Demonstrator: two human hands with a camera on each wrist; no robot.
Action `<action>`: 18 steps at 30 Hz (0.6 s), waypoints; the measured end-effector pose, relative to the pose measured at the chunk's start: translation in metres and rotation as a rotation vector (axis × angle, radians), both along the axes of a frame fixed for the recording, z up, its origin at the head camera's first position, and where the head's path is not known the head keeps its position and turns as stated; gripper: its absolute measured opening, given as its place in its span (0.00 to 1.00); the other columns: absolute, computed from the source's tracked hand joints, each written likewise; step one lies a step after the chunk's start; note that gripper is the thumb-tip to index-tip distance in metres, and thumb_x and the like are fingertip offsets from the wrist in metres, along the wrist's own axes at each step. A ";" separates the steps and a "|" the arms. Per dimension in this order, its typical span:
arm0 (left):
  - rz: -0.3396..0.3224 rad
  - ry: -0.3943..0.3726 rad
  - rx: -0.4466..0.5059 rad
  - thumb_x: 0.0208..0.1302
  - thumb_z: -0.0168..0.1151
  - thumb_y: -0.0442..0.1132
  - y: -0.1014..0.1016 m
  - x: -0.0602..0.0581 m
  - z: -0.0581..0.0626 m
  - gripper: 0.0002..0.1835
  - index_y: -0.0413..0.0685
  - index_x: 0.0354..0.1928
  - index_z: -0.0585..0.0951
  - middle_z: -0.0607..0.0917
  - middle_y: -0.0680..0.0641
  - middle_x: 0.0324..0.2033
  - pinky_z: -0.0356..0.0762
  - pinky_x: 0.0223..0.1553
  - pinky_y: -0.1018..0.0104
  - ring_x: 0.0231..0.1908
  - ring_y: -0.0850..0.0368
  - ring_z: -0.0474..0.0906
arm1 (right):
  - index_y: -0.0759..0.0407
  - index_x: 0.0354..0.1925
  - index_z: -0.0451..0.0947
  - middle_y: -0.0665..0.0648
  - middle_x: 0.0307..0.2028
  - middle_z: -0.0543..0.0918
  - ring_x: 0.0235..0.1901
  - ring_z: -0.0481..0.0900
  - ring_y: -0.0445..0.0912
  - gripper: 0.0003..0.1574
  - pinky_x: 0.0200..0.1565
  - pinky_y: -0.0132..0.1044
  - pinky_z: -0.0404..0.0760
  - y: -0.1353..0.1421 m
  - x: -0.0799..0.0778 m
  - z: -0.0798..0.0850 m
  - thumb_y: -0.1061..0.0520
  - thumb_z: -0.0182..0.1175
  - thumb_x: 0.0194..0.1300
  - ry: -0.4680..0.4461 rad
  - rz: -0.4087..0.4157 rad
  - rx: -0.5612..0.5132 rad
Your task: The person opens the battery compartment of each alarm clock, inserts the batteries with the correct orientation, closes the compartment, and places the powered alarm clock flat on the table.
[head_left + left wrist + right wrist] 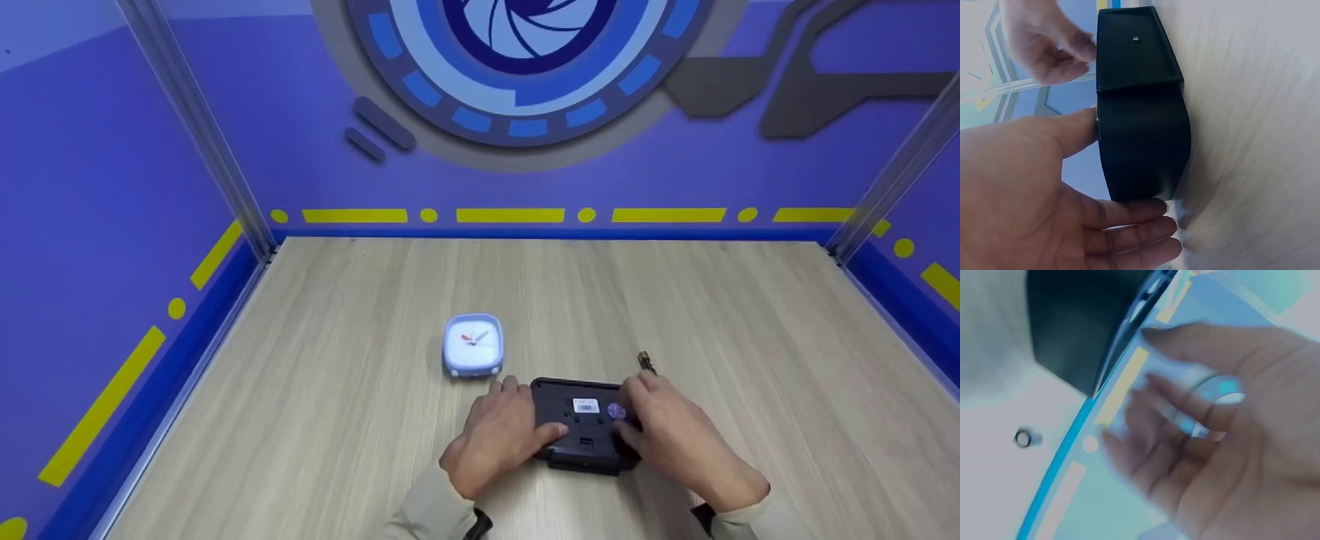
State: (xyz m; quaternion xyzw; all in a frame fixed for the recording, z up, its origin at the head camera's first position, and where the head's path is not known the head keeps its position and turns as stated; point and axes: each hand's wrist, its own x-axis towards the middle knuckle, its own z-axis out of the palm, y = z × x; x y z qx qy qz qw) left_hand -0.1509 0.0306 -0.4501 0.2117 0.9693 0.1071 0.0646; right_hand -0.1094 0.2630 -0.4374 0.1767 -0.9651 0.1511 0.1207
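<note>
A black box-shaped device [586, 459] lies with its back upward, showing a white label and a round purple sticker. My left hand [496, 431] steadies it at its left end, thumb over the back and fingers along the side. In the left wrist view, the device's dark side [1143, 140] has a small screw. Over the device's right end hovers my right hand [671, 431], its fingers loosely bent; in the right wrist view nothing shows between those fingers [1151, 433]. Just beyond that hand lies a battery [645, 362] with a copper-coloured end.
A small light-blue alarm clock [473, 345] with a white face stands behind my left hand on the wooden tabletop [337, 360]. Blue-purple panels [247, 127] with yellow markings wall in the back and sides of the table.
</note>
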 end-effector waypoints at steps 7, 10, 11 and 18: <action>-0.004 -0.001 -0.003 0.71 0.62 0.69 0.000 0.000 0.000 0.41 0.34 0.60 0.80 0.79 0.42 0.45 0.81 0.46 0.53 0.44 0.50 0.76 | 0.53 0.40 0.77 0.44 0.37 0.74 0.33 0.74 0.37 0.17 0.35 0.40 0.79 -0.008 0.002 -0.004 0.51 0.78 0.65 -0.174 0.199 -0.079; -0.003 -0.001 -0.005 0.71 0.63 0.68 0.000 0.000 -0.001 0.41 0.33 0.59 0.80 0.78 0.42 0.44 0.81 0.46 0.53 0.43 0.51 0.77 | 0.52 0.39 0.78 0.44 0.35 0.74 0.31 0.72 0.36 0.18 0.32 0.38 0.77 -0.009 0.002 -0.006 0.49 0.78 0.64 -0.186 0.222 -0.084; -0.003 -0.003 -0.007 0.71 0.63 0.68 0.000 -0.001 -0.001 0.41 0.33 0.60 0.80 0.78 0.42 0.44 0.80 0.46 0.53 0.43 0.51 0.76 | 0.52 0.39 0.78 0.44 0.34 0.74 0.30 0.72 0.35 0.18 0.32 0.38 0.76 -0.009 0.002 -0.007 0.49 0.78 0.64 -0.188 0.227 -0.084; -0.001 -0.006 -0.030 0.72 0.62 0.69 0.001 -0.001 0.000 0.41 0.33 0.61 0.80 0.78 0.42 0.46 0.81 0.46 0.54 0.44 0.51 0.76 | 0.50 0.37 0.78 0.42 0.34 0.75 0.31 0.73 0.35 0.15 0.32 0.37 0.77 -0.009 -0.001 -0.011 0.47 0.75 0.68 -0.205 0.226 -0.121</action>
